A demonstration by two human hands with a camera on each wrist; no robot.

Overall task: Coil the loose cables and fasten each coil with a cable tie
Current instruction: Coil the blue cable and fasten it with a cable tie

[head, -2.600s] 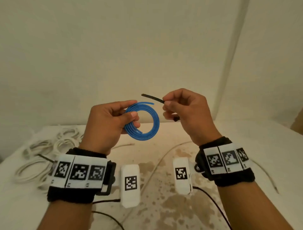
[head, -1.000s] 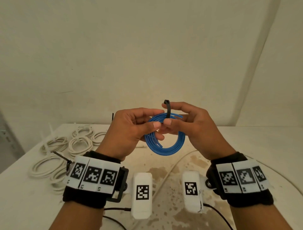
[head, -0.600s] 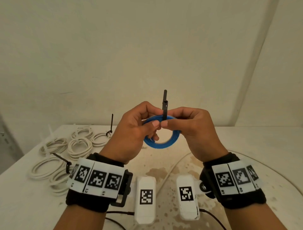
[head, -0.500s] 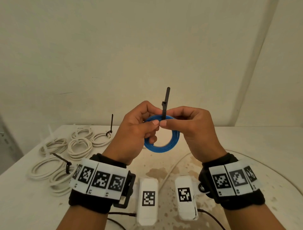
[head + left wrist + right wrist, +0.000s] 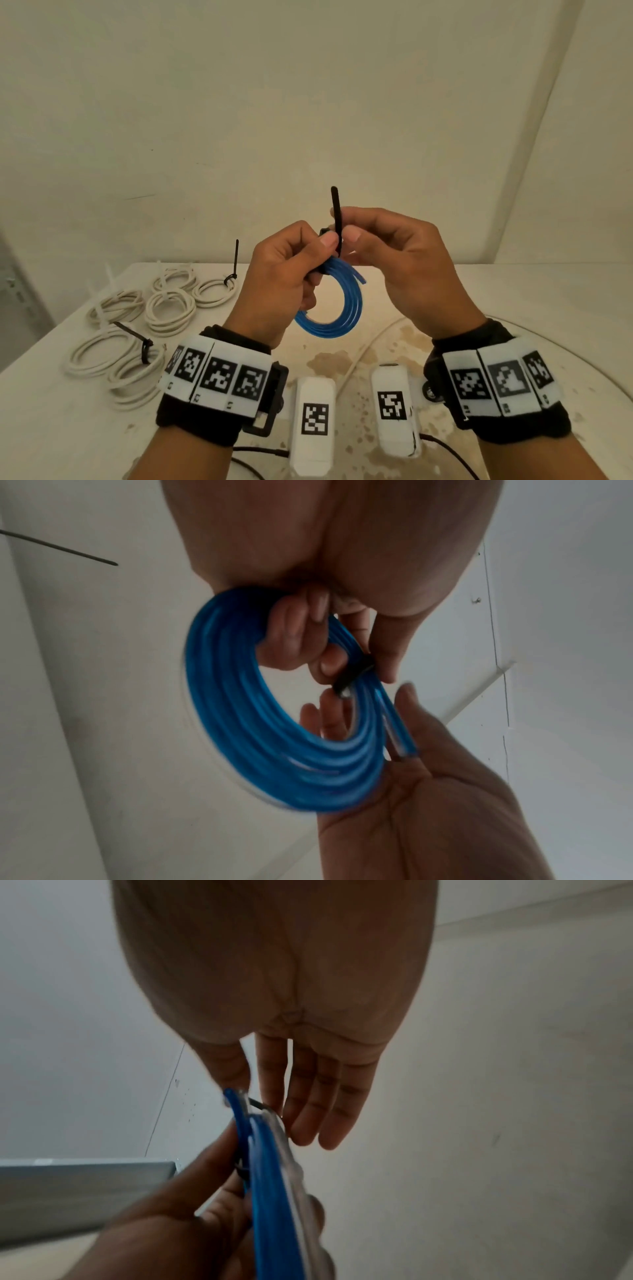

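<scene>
Above the table, my left hand grips the top of a blue cable coil; the coil hangs below it, turned nearly edge-on. A black cable tie circles the coil's top, its tail pointing straight up. My right hand pinches that tail between thumb and forefinger. In the left wrist view the tie's band wraps the blue coil, and my left fingers curl through the ring. In the right wrist view the blue coil is edge-on, with my right hand's other fingers held straight.
Several white cable coils lie at the table's left, two of them with black ties. A loose white cable runs across the stained table. A wall stands close behind.
The tie, held apart from the coil at first, now circles it. Its tail has come further up through the head, and the coil has swung from face-on to hanging nearly edge-on.
</scene>
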